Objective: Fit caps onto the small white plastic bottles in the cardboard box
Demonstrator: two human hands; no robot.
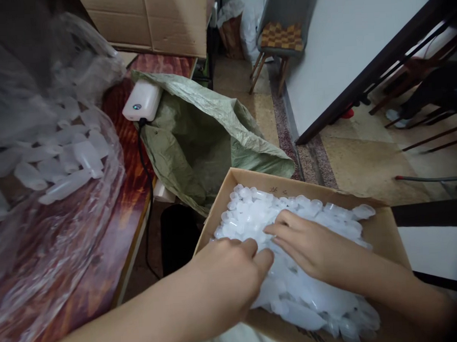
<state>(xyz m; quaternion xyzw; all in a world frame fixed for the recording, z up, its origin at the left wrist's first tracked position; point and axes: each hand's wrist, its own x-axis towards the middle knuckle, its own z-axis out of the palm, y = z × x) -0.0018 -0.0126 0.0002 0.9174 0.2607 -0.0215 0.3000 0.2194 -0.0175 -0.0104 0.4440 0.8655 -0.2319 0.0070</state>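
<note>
A cardboard box (388,234) holds a heap of small translucent plastic caps or cups (249,205), with some longer bottle-like pieces among them. Over the near left part of the heap, my left hand (234,273) is closed, its fingers curled down. Facing it from the right, my right hand (309,243) has its fingers bent and drawn together against the pieces. The fingertips of both hands are close to each other. What either hand grips is hidden or too small to name.
A green woven sack (196,137) gapes open behind the box, a white power bank (142,100) with a black cable at its rim. Translucent plastic bottles (68,187) lie in clear plastic film on the reddish table (127,217). A chair (282,35) stands farther back.
</note>
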